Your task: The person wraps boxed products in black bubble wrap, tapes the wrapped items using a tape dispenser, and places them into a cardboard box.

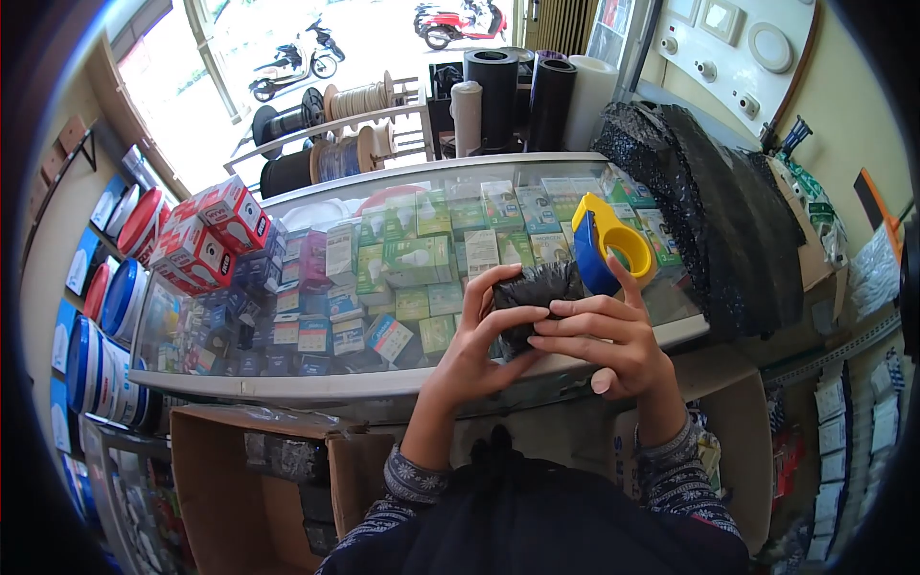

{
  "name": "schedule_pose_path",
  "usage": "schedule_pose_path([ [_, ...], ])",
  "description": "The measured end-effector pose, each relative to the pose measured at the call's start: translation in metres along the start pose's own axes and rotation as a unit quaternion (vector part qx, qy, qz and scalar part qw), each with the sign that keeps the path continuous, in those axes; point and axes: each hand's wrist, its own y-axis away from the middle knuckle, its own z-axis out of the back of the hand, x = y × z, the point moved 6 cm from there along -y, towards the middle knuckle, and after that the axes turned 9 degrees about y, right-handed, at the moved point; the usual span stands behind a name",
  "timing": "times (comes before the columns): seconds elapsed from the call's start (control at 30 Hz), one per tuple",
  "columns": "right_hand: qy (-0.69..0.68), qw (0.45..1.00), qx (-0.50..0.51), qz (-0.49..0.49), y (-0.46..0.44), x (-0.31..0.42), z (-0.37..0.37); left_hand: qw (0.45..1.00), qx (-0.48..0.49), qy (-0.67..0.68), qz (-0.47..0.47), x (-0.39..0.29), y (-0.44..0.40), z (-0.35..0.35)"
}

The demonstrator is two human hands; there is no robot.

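Observation:
Between my hands is a small package wrapped in black plastic [537, 290], held just above the near side of the glass counter. My left hand [487, 331] curls around its left side, with the thumb below. My right hand [609, 335] rests its fingertips on the package's front right face, its index finger raised and its other fingers stretched out. Right behind the package, a yellow and blue tape dispenser [628, 244] stands on the glass. The underside of the package is hidden.
Boxed light bulbs fill the glass display counter [316, 386]. Red and white boxes [206, 240] sit at its left end, black bubble wrap [671, 182] at its right. Wire spools [350, 158] and film rolls [491, 96] stand behind. An open carton [206, 479] with black packages is below left.

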Motion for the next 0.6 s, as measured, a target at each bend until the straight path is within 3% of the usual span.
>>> schedule_pose_path([
  [0.07,-0.007,1.0,-0.007,0.013,0.001,0.003,0.0,1.0,0.0,-0.016,-0.025,0.008,0.007,0.001],
  [0.17,-0.121,0.988,-0.091,-0.029,0.009,-0.023,0.008,0.997,-0.067,-0.031,-0.012,0.004,0.005,0.007],
  [0.27,0.056,0.941,-0.158,-0.294,0.021,-0.077,0.012,0.984,-0.101,-0.147,-0.019,0.006,0.005,0.021],
  [0.37,0.339,0.902,0.057,-0.262,0.038,-0.097,-0.027,0.965,-0.109,-0.234,-0.045,0.005,0.004,0.026],
  [0.47,0.285,0.88,0.158,-0.345,0.047,-0.117,-0.045,0.953,-0.102,-0.28,-0.064,0.007,0.005,0.022],
  [0.57,0.143,0.921,-0.068,-0.357,0.049,-0.126,-0.015,0.951,-0.101,-0.286,-0.066,0.01,0.006,0.02],
  [0.6,-0.011,0.891,-0.149,-0.429,0.051,-0.13,-0.001,0.949,-0.101,-0.293,-0.066,0.009,0.004,0.02],
])
